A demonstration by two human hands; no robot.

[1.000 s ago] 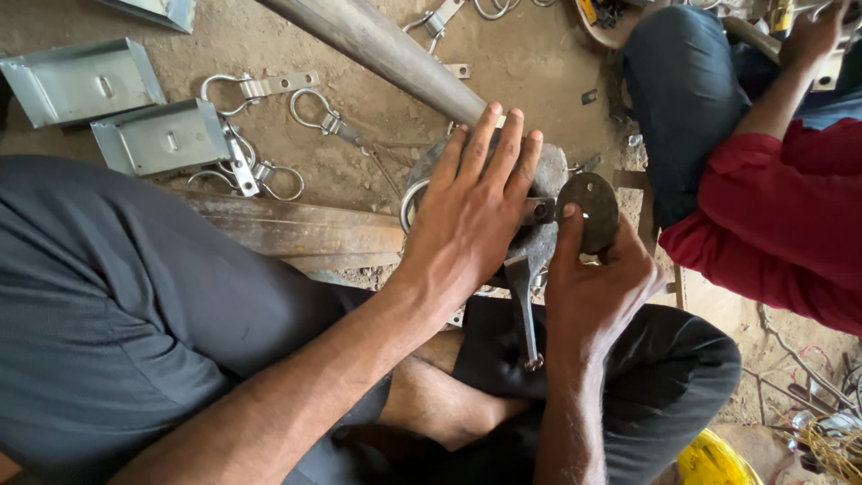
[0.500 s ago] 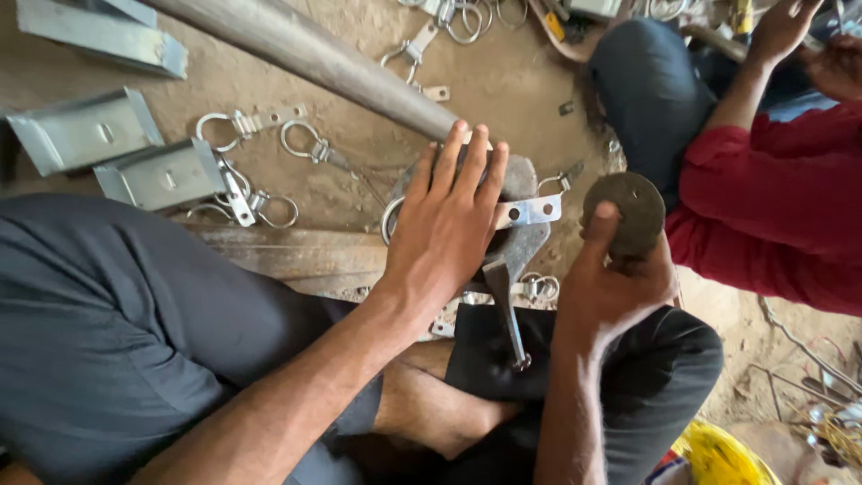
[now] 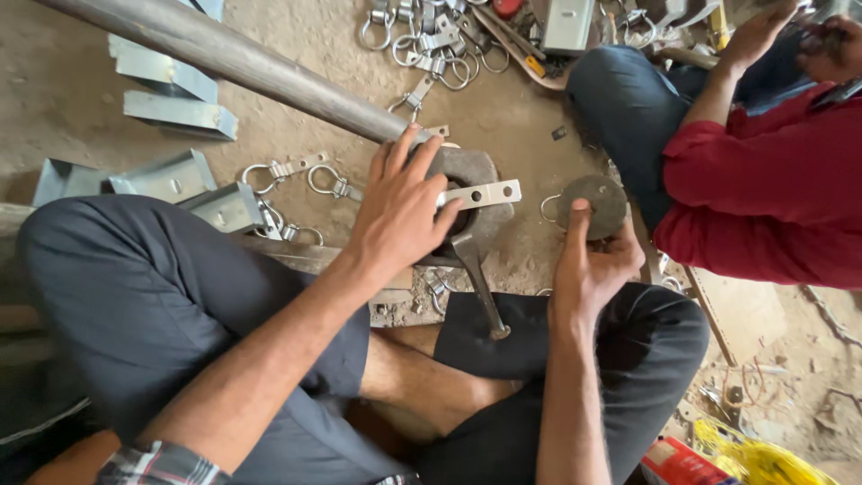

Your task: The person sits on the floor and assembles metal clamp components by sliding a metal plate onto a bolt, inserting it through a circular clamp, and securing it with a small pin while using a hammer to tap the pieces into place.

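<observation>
Head view, 1 camera, looking down on a person sitting cross-legged on a dirt floor (image 3: 72, 108).

The left hand (image 3: 400, 211) is lying flat at frame centre, fingers spread and unclenched, pressing a perforated metal strip (image 3: 480, 194) down onto a heavy dark iron block (image 3: 476, 171). The strip's free end is sticking out to the right of the fingers. The right hand (image 3: 593, 265), just right of centre, is gripping a round metal disc (image 3: 597, 202) by its lower edge, thumb laid across its face, holding it clear of the block. A steel rod (image 3: 480, 287) is running from the block down toward the person's lap.

Judgement: the strip is being seated on the block while the disc is standing off to the right. Any further move is calling for the strip to stay flat and the spread fingers to stay clear of the block's centre.

Surroundings: a long pipe (image 3: 224, 58) is crossing the upper left. Bent sheet brackets (image 3: 171, 180) are lying at left, ring clamps (image 3: 431, 40) are piling up at top centre. A second person in a red sleeve (image 3: 763, 189) is working at upper right.
</observation>
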